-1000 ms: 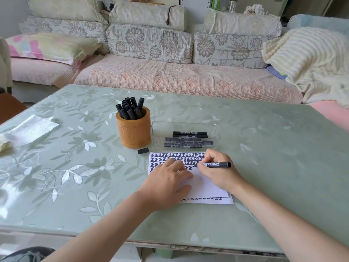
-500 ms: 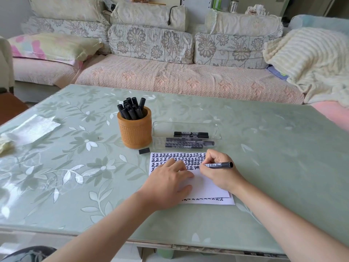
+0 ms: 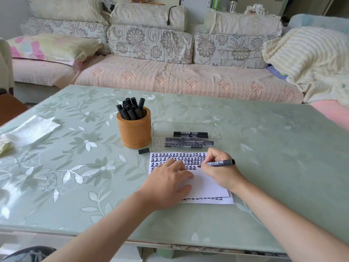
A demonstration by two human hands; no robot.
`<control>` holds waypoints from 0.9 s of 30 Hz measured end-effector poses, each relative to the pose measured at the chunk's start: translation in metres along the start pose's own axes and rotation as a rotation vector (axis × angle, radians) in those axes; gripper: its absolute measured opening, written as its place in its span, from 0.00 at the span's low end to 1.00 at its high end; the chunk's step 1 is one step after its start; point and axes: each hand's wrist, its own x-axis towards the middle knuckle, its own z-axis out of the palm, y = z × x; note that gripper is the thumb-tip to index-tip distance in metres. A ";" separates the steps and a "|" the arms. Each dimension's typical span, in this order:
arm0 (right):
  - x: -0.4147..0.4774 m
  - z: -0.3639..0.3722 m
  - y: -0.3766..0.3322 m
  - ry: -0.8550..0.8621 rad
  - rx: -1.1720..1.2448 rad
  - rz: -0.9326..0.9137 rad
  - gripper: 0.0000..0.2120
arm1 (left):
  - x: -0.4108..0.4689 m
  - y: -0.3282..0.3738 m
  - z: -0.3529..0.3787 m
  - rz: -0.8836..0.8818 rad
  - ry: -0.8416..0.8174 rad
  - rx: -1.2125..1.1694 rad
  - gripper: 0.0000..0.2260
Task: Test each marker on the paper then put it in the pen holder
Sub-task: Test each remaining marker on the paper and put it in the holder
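Note:
My right hand (image 3: pixel 219 170) grips a black marker (image 3: pixel 223 163) with its tip down on the white paper (image 3: pixel 205 184), at the end of rows of black characters. Flat on the paper's left half lies my left hand (image 3: pixel 166 184), fingers spread, holding the sheet still. A second sheet shows beneath the first. The marker's black cap (image 3: pixel 144 151) lies on the table just above the paper's left corner. Behind it stands the orange pen holder (image 3: pixel 134 130) with several black markers upright inside. A clear plastic tray (image 3: pixel 186 136) right of the holder contains a few more markers lying flat.
The green floral glass-topped table (image 3: pixel 273 157) stretches wide to the right and left. A white tissue (image 3: pixel 32 129) and a crumpled yellowish piece lie at the far left edge. A sofa with cushions and a cream blanket (image 3: pixel 311 59) runs behind the table.
The marker's tip has shifted slightly along the row of characters on the paper. My left hand stays pressed on the sheet.

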 end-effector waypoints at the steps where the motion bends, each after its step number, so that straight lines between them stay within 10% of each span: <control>1: 0.001 0.000 0.000 0.012 0.042 0.004 0.09 | 0.000 0.000 0.000 0.002 -0.001 -0.003 0.15; 14: 0.003 0.007 -0.034 -0.169 -0.158 -0.197 0.18 | -0.001 -0.057 -0.034 -0.227 0.239 0.049 0.08; 27: 0.017 0.040 -0.068 -0.301 -0.235 -0.123 0.16 | -0.010 -0.086 -0.051 -0.447 0.060 0.043 0.05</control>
